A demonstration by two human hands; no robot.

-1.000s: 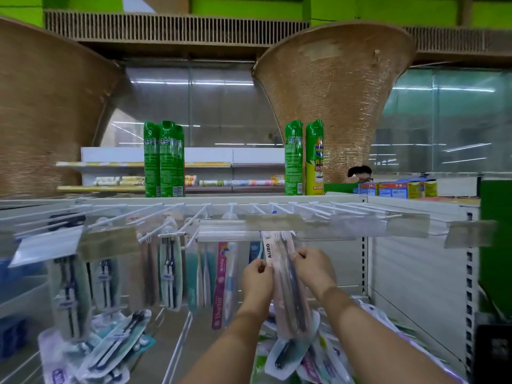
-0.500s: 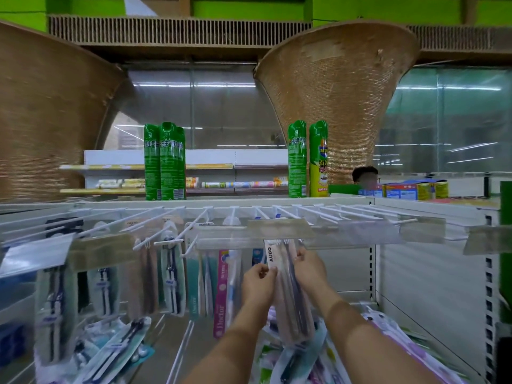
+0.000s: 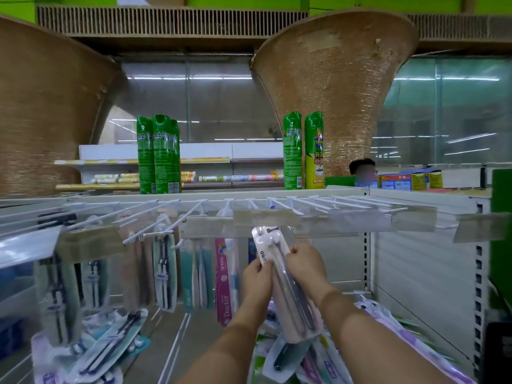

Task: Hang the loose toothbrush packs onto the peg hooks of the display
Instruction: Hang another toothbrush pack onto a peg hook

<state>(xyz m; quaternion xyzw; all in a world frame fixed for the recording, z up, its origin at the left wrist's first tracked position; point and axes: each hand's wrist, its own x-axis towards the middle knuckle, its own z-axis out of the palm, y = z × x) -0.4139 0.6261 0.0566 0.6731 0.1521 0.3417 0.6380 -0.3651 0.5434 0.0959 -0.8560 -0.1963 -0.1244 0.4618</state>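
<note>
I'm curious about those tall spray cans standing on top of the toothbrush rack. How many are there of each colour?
All-green tall spray cans: 4 (three clustered at left, one at right)
Green tall spray can with a yellow front: 1
Total: 5

Left hand (image 3: 256, 275) and right hand (image 3: 303, 263) are showing bare; left forearm (image 3: 232, 342) and right forearm (image 3: 368, 336) are running bare too, down to the bottom edge.
</note>
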